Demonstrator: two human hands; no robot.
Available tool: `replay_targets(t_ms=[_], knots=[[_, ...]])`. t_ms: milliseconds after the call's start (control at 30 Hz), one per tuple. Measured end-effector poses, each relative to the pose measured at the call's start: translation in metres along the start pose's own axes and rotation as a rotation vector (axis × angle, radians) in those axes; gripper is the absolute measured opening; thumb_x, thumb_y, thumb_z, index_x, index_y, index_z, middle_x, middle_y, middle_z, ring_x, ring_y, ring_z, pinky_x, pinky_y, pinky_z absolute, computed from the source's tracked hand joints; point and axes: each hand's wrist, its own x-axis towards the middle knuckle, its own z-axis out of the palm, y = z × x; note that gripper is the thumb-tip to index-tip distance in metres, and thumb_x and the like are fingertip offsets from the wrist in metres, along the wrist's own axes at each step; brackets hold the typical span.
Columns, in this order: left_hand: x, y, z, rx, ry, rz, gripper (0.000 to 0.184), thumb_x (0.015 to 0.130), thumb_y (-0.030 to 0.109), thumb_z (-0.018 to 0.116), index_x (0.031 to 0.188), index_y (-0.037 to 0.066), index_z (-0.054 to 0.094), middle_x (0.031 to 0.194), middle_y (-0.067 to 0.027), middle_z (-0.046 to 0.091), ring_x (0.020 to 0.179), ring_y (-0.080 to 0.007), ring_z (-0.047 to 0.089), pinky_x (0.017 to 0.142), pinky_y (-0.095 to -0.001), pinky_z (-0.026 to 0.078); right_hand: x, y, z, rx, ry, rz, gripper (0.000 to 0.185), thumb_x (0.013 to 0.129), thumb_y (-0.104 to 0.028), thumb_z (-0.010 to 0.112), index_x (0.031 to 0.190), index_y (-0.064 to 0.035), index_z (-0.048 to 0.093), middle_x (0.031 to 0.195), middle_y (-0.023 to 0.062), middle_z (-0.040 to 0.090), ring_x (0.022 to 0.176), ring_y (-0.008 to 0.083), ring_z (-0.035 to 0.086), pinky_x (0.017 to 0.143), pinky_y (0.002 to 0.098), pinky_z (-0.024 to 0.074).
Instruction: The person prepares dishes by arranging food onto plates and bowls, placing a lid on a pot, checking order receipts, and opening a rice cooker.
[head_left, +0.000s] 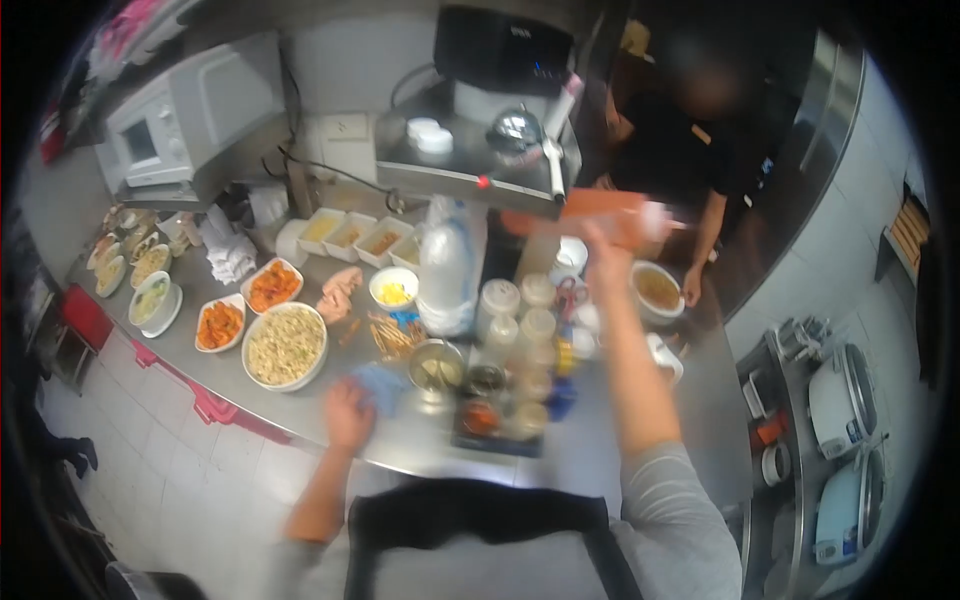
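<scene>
My right hand [606,255] is raised over the back right of the counter, wrapped round an orange squeeze bottle [625,218]. The bottle lies tilted on its side, its pale nozzle pointing right. Down at the counter's front edge, my left hand [348,415] is closed on a light blue cloth [380,388]; motion blurs its fingers. Just behind that hand stands a big white bowl of pale, chopped food [285,347]. To the cloth's right sits a metal pot [436,368]. A white bowl of brownish food [657,290] is below the bottle's nozzle.
Across the counter stands a person in dark clothes [690,150], one hand by the brownish bowl. Shakers and jars [520,330] crowd the middle near a large clear bottle [447,275]. Orange food dishes [272,286] lie left. A metal shelf [470,165] overhangs the back.
</scene>
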Motion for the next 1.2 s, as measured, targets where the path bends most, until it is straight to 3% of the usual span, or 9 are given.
replay_targets(t_ms=[67,200,400,567,800,933,1067,1133,1200], knots=[[-0.001,-0.001,0.001,-0.007,0.009,-0.026,0.022,0.064,0.01,0.068,0.085,0.008,0.063,0.112,-0.0126,0.054,0.108,-0.0336,0.047,0.092,-0.043,0.038,-0.008,-0.003,0.058,-0.277,0.134,-0.246,0.067,0.064,-0.016,0.078,0.12,-0.0032,0.043,0.103,0.0095,0.056,0.103,0.0254,0.053,0.087,0.0332,0.0426],[-0.004,-0.002,-0.002,-0.031,0.019,-0.015,0.022,0.064,0.011,0.068,0.085,0.008,0.063,0.112,-0.0123,0.054,0.108,-0.0337,0.047,0.091,-0.0436,0.038,-0.019,0.047,0.071,-0.931,-0.174,-0.237,0.088,0.057,-0.021,0.077,0.13,-0.0042,0.031,0.099,0.02,0.061,0.093,0.0326,0.06,0.08,0.0361,0.0464],[-0.005,-0.01,-0.008,-0.125,-0.019,0.006,0.03,0.064,0.014,0.071,0.092,0.009,0.062,0.118,-0.016,0.051,0.111,-0.0363,0.046,0.093,-0.0447,0.038,-0.031,0.027,0.07,-1.023,-0.167,0.247,0.042,0.062,-0.02,0.072,0.099,-0.0056,0.06,0.091,0.0165,0.064,0.087,0.0308,0.062,0.078,0.0372,0.0469],[-0.006,-0.032,-0.019,-0.331,-0.108,0.048,0.042,0.067,0.017,0.073,0.106,0.009,0.059,0.129,-0.021,0.042,0.117,-0.0403,0.041,0.098,-0.0451,0.035,0.032,-0.115,0.058,-0.651,0.291,-0.657,0.004,0.082,-0.001,0.057,0.084,-0.0039,0.057,0.079,0.0017,0.057,0.071,0.0095,0.053,0.067,0.0237,0.0446],[0.019,-0.05,-0.096,-0.596,-0.421,0.185,0.016,0.079,0.009,0.063,0.095,0.005,0.063,0.103,-0.012,0.062,0.099,-0.028,0.058,0.086,-0.0345,0.045,0.159,-0.221,0.256,-0.577,-0.322,-0.721,0.026,0.075,-0.017,0.068,0.099,-0.0073,0.066,0.096,0.0064,0.063,0.093,0.015,0.056,0.083,0.0249,0.0429],[0.048,-0.067,-0.139,-0.629,-0.388,0.245,0.02,0.081,0.013,0.061,0.099,0.006,0.064,0.099,-0.0147,0.063,0.093,-0.031,0.06,0.082,-0.0396,0.047,0.189,-0.195,0.287,-0.836,0.086,-0.81,0.016,0.074,-0.013,0.069,0.09,-0.0093,0.07,0.077,-0.0009,0.064,0.074,0.0082,0.057,0.069,0.0223,0.0447],[0.072,-0.087,-0.177,-0.752,-0.32,0.231,0.03,0.082,0.005,0.061,0.112,0.003,0.057,0.114,-0.0137,0.058,0.105,-0.0244,0.057,0.087,-0.0342,0.045,0.059,-0.157,0.328,-0.209,-0.217,-0.571,0.04,0.074,0.001,0.062,0.114,-0.0025,0.06,0.098,0.0042,0.061,0.072,0.0078,0.051,0.065,0.0199,0.0414],[0.083,-0.09,-0.19,-0.995,-0.255,0.193,0.043,0.08,0.002,0.062,0.122,0.004,0.049,0.129,-0.015,0.046,0.114,-0.0246,0.051,0.089,-0.0337,0.045,-0.03,-0.125,0.342,-0.326,-0.238,-0.341,0.046,0.073,0.003,0.062,0.118,0.0003,0.056,0.115,0.0086,0.058,0.089,0.0107,0.056,0.078,0.0213,0.0451],[0.095,-0.083,-0.206,-1.079,-0.094,0.156,0.047,0.079,0.007,0.063,0.123,0.007,0.047,0.129,-0.0124,0.046,0.113,-0.0247,0.05,0.086,-0.0349,0.045,-0.11,-0.077,0.35,-0.414,-0.363,-0.11,0.045,0.074,0.003,0.063,0.118,-0.002,0.056,0.113,0.0065,0.058,0.08,0.0063,0.052,0.069,0.02,0.0438]])
